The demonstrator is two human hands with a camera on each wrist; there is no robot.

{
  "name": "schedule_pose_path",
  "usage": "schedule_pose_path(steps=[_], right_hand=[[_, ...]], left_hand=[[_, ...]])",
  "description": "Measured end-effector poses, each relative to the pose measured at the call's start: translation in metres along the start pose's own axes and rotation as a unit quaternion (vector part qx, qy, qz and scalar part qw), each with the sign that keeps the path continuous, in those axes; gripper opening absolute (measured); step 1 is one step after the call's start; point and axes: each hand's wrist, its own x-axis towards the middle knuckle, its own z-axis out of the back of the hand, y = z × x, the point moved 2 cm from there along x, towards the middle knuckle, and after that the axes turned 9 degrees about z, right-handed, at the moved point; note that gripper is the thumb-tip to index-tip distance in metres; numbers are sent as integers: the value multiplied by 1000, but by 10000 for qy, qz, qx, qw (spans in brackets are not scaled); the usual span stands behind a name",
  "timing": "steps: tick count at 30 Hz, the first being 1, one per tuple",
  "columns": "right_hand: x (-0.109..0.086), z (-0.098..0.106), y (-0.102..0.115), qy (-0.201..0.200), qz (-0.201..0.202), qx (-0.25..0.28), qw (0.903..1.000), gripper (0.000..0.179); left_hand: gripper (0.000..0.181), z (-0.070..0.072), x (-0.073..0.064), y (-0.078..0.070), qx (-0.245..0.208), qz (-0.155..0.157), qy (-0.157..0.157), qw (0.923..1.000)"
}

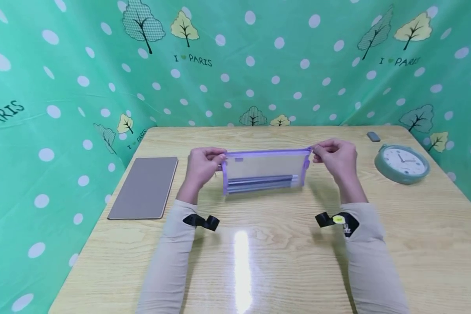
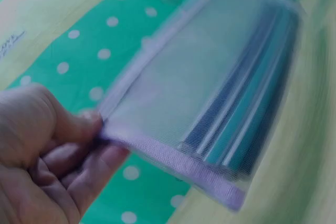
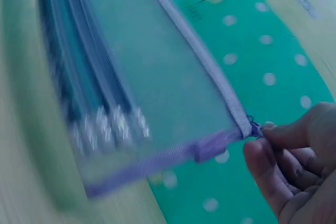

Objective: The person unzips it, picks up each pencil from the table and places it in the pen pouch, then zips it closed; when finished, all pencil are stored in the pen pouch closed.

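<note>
A see-through mesh pencil case [image 1: 272,165] with purple trim hangs upright between both hands, over the table. My left hand [image 1: 201,168] pinches its top left corner between thumb and fingers. At the opposite top corner, my right hand [image 1: 339,159] pinches the small zipper pull [image 3: 256,129]. The zipper [image 1: 264,152] runs along the top edge and looks closed. Several dark and teal pencils [image 1: 259,183] lie lengthwise along the bottom inside, their pale ends [image 3: 113,129] toward the right hand. A purple side tab [image 3: 210,148] sits below the zipper end.
A grey-brown notebook [image 1: 145,187] lies at the left of the wooden table [image 1: 282,270]. A round teal clock [image 1: 402,163] rests at the right, with a small grey block [image 1: 373,136] behind it. Green dotted cloth [image 1: 204,96] walls in the back and sides.
</note>
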Motion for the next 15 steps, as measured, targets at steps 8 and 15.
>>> schedule_pose_path(steps=[8,15], right_hand=[[-1,12,-4,999,-35,-45,9950,21],[-7,16,-2,1903,-130,-566,9800,24]], left_hand=[[18,4,1,5,111,474,476,9977],[23,6,3,16,463,1003,1096,9878]])
